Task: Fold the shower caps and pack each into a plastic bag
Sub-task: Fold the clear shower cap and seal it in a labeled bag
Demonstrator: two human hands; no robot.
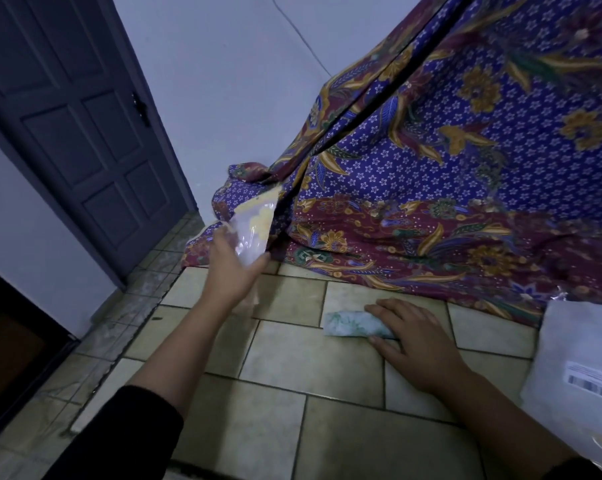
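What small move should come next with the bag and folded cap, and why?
Probably bring the plastic bag in the left hand over to the folded shower cap: the right hand rests on it on the tiles, apart from the bag. Whether the bag is empty is unclear.

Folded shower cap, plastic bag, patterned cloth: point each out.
folded shower cap (348,325): head view, exposed printed middle.
plastic bag (254,233): head view, clear panel.
patterned cloth (465,161): head view, blue starred field.
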